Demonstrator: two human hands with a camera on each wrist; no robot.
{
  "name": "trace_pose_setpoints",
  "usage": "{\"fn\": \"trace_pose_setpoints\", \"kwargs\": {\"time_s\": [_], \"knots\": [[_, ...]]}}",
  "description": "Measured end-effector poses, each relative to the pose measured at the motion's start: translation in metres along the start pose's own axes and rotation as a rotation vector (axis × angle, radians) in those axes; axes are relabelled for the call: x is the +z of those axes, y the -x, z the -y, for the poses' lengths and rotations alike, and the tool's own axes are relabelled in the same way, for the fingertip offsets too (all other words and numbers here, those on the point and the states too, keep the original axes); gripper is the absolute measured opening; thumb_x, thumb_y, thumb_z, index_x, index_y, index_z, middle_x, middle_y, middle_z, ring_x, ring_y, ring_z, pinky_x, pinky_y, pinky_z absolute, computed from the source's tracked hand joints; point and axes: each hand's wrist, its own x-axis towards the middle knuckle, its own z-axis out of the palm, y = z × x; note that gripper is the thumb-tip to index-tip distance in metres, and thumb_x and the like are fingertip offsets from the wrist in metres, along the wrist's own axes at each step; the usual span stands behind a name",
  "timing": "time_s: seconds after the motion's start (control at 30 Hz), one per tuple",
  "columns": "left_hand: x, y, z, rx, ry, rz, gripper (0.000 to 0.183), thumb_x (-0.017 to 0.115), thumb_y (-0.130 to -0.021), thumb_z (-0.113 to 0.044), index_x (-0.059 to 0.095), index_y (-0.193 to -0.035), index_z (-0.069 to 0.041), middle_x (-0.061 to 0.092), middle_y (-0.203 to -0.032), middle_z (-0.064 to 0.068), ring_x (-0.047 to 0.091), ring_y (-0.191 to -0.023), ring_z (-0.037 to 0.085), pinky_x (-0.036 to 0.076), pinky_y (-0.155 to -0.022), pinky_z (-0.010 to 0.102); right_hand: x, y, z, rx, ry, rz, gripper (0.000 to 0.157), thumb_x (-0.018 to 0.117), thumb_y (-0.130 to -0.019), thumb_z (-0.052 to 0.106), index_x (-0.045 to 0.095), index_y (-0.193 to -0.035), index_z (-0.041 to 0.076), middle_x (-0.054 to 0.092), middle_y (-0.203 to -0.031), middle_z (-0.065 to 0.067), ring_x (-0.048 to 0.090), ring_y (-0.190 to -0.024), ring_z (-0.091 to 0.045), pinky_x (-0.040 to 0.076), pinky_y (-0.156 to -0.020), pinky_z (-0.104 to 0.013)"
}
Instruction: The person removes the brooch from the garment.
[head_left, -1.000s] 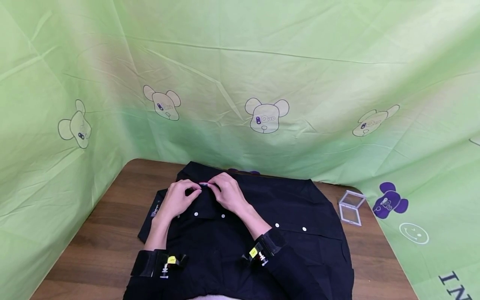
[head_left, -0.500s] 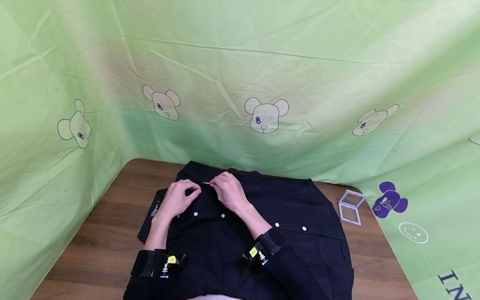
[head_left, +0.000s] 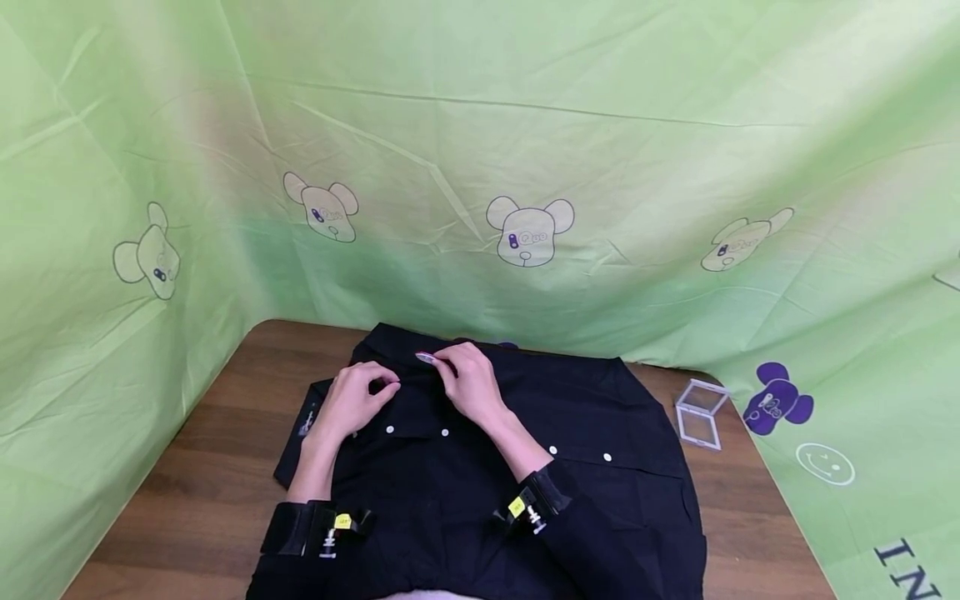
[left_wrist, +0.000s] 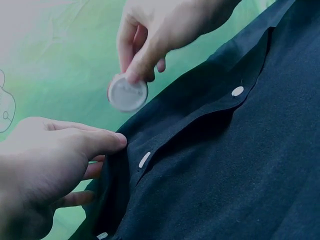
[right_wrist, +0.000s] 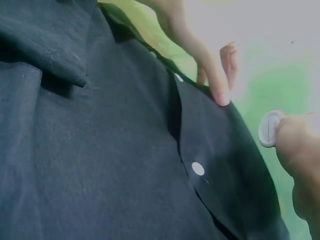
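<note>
A black shirt with white buttons lies spread over the table. My left hand pinches its edge beside the button strip; in the left wrist view the thumb lies on top of the cloth and the other fingers reach behind it. Between thumb and fingertips my right hand holds a small round pin badge, apart from the shirt. Its pale back faces the left wrist camera, and a thin line, seemingly the pin, crosses the badge in the right wrist view.
An open clear square case stands on the wooden table to the right of the shirt. A printed label shows at the shirt's left. Green cloth with bear prints hangs behind and at the sides.
My right hand has drawn back to the right and slightly up with the badge, away from the left fingertips, and the badge has turned. The left hand has barely moved.
</note>
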Motion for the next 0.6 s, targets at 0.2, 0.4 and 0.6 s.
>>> {"fn": "trace_pose_setpoints", "kwargs": {"time_s": [0.2,0.4,0.6], "knots": [[0.002,0.0,-0.004,0.01,-0.018,0.007,0.006,0.082,-0.086,-0.016,0.081,-0.09,-0.012,0.075,-0.09,-0.001,0.065,-0.088,0.021,0.052,-0.078,0.043,-0.019,0.006,-0.007,0.075,-0.059,-0.047,0.008,0.077,-0.092,0.011,0.081,-0.096,0.007,0.078,-0.092,-0.001,0.066,-0.089,-0.013,0.054,-0.08,-0.033],[0.004,0.0,-0.01,0.03,-0.06,-0.006,0.01,0.083,-0.085,-0.018,0.081,-0.094,-0.012,0.075,-0.095,0.0,0.065,-0.091,0.022,0.052,-0.08,0.045,-0.042,0.015,-0.013,0.13,-0.084,-0.093,0.008,0.078,-0.091,0.012,0.082,-0.096,0.007,0.078,-0.09,-0.001,0.066,-0.088,-0.011,0.055,-0.078,-0.033],[0.008,-0.004,-0.024,0.054,-0.081,-0.012,0.02,0.081,-0.089,-0.023,0.08,-0.104,-0.009,0.074,-0.11,0.005,0.063,-0.101,0.028,0.05,-0.086,0.051,-0.06,0.029,-0.02,0.146,-0.111,-0.129,0.007,0.08,-0.089,0.009,0.082,-0.094,0.006,0.078,-0.088,-0.002,0.069,-0.084,-0.018,0.054,-0.072,-0.034]]}}
